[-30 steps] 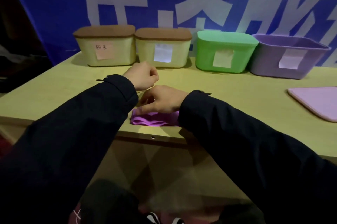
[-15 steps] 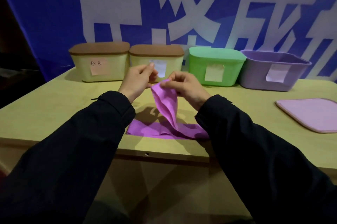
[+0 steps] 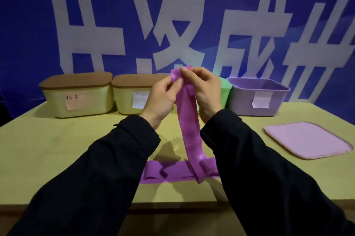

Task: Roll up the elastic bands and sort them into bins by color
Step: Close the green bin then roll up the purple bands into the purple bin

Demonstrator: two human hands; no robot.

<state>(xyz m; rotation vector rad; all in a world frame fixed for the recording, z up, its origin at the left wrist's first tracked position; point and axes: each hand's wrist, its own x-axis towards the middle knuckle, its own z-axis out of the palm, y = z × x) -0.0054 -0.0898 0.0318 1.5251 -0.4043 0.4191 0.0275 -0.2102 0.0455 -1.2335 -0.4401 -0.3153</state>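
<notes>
A long purple elastic band (image 3: 189, 126) hangs from both my hands, raised in front of the bins. My left hand (image 3: 163, 97) and my right hand (image 3: 205, 91) pinch its top end side by side. The band's lower part lies folded on the table near the front edge. Along the back stand two cream bins with brown lids (image 3: 78, 95) (image 3: 132, 93), a green bin (image 3: 224, 89) mostly hidden behind my right hand, and an open lilac bin (image 3: 257, 97).
A lilac lid (image 3: 307, 139) lies flat on the wooden table (image 3: 48, 149) at the right. Each visible bin front carries a paper label. A blue banner with large white characters hangs behind the bins.
Both hands have lifted one end of the purple band from the table up to bin height, so the band now hangs stretched out long. The view has tilted upward.
</notes>
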